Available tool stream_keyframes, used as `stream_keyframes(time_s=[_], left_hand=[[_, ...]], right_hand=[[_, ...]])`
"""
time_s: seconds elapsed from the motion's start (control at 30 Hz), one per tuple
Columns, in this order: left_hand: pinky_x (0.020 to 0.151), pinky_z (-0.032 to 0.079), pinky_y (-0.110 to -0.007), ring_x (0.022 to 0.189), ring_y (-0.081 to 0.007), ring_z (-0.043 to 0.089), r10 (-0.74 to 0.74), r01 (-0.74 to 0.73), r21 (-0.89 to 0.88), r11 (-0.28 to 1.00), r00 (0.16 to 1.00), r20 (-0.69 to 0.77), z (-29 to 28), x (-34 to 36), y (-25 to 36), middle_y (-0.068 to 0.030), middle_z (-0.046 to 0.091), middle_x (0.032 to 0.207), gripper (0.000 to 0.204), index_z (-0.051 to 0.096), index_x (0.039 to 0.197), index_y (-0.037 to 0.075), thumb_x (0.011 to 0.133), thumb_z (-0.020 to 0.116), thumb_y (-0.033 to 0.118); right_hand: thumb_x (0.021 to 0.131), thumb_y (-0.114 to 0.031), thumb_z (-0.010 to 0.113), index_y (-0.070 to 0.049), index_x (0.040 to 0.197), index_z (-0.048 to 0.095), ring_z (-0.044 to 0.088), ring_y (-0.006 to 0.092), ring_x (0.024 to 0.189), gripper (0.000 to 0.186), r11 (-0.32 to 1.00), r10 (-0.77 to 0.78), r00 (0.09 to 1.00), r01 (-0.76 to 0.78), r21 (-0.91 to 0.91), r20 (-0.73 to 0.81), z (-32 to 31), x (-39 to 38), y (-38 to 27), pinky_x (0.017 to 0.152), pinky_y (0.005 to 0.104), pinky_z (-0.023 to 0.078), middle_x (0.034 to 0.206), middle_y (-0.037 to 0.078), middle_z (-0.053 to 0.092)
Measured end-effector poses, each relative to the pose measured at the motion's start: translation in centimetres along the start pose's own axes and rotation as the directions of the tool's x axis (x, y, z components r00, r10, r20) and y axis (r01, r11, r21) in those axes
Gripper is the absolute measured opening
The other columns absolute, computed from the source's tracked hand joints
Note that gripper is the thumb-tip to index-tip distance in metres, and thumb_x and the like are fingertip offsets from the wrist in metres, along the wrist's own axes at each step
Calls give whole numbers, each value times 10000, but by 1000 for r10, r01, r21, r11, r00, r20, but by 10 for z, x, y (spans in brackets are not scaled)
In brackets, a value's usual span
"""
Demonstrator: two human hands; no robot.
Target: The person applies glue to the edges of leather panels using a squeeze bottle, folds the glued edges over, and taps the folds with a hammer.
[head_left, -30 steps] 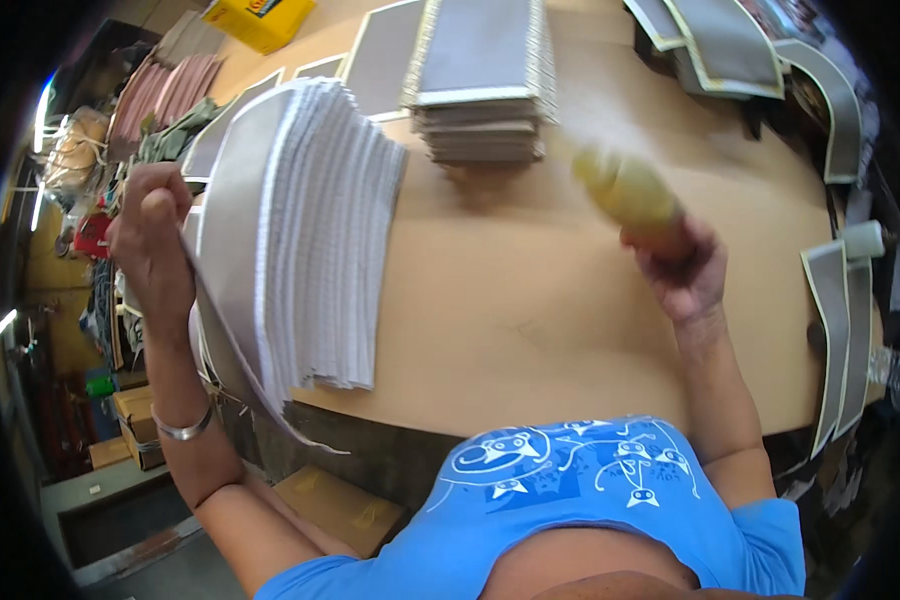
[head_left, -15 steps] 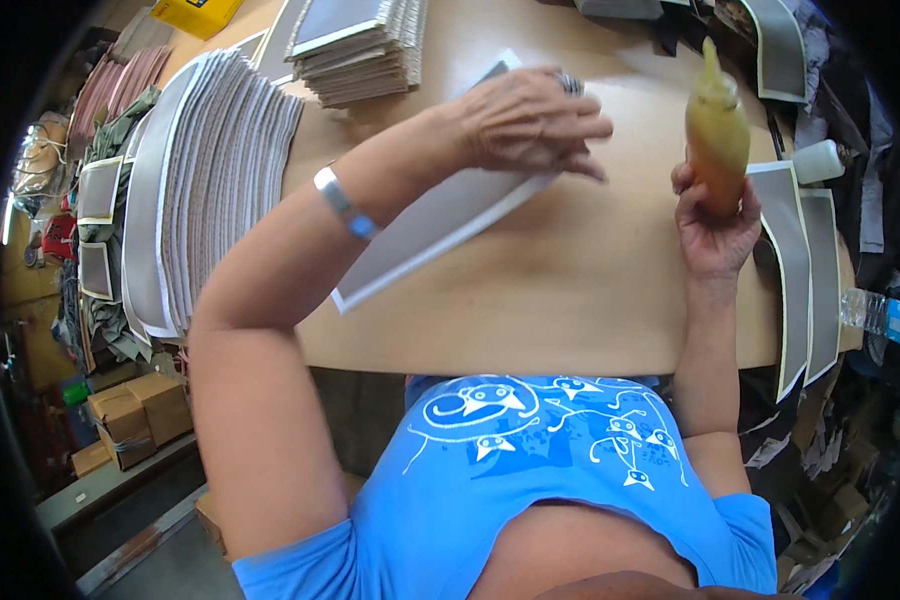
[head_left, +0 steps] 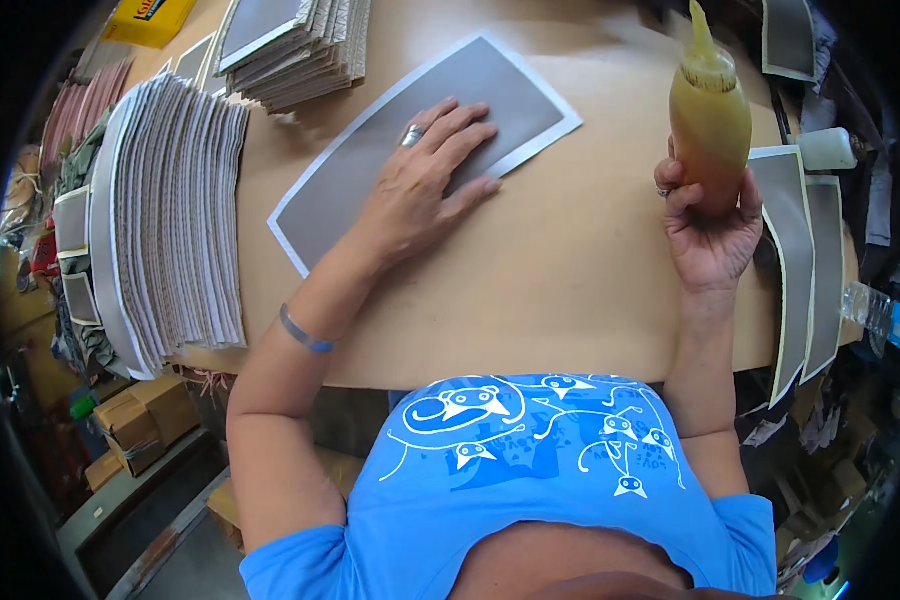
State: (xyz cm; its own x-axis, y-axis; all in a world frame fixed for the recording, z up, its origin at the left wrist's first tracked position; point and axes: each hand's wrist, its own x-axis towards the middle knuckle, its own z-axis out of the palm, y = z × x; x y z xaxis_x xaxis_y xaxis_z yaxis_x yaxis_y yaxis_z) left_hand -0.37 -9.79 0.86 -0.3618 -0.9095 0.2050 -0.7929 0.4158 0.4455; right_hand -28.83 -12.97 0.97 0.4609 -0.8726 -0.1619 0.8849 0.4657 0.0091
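My left hand (head_left: 430, 180) lies palm down on a single grey panel (head_left: 340, 190) with a pale border, set at a slant on the tabletop. Its fingers are extended, slightly bent, and a ring shows on one. My right hand (head_left: 710, 235) grips an upright plastic squeeze bottle (head_left: 710, 130) with yellow-amber contents and a pointed nozzle, held to the right of the panel. A tall stack of grey panels with white edges (head_left: 170, 220) stands to the left. Another stack (head_left: 295, 60) sits at the back, left of centre.
The wooden table (head_left: 570, 300) carries a yellow container (head_left: 150, 20), pink pieces (head_left: 75, 110), bordered strips (head_left: 790, 270) at the right edge, a white bottle (head_left: 825, 150) and a clear bottle (head_left: 870, 305). Cardboard boxes (head_left: 150, 420) sit below left.
My left hand brought a panel from the left stack, and it now lies flat under that hand. My right hand raised the squeeze bottle nozzle-up. The view has shifted slightly.
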Motion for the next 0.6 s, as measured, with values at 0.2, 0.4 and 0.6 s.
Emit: stream_keyframes(time_s=[0.2, 0.4, 0.6], left_hand=[[912, 384, -373, 1081, -286, 462, -92, 79, -113, 990, 989, -118, 0, 28, 14, -64, 525, 1139, 309, 561, 969, 59, 703, 674, 167], [821, 426, -347, 911, -236, 541, -32, 31, -93, 995, 999, -12, -14, 32, 3, -52, 542, 1047, 206, 566, 885, 48, 707, 633, 128], [651, 470, -319, 760, -250, 579, 82, -67, 138, 988, 991, -108, 8, 44, 11, -65, 562, 932, 132, 553, 795, 30, 713, 616, 113]], right_hand=[[766, -207, 635, 31, 1080, 532, 500, 414, 988, 407, 989, -79, 996, 84, -123, 42, -5, -5, -1, 710, 380, 568, 1101, 235, 506], [759, -190, 629, 75, 1112, 484, 526, 430, 953, 465, 978, -120, 993, 115, -175, -20, -8, 3, 2, 708, 380, 573, 1058, 266, 517], [748, -194, 632, 103, 1133, 443, 550, 435, 928, 521, 946, -190, 979, 162, -279, -76, -4, -1, 6, 714, 389, 574, 1039, 281, 521]])
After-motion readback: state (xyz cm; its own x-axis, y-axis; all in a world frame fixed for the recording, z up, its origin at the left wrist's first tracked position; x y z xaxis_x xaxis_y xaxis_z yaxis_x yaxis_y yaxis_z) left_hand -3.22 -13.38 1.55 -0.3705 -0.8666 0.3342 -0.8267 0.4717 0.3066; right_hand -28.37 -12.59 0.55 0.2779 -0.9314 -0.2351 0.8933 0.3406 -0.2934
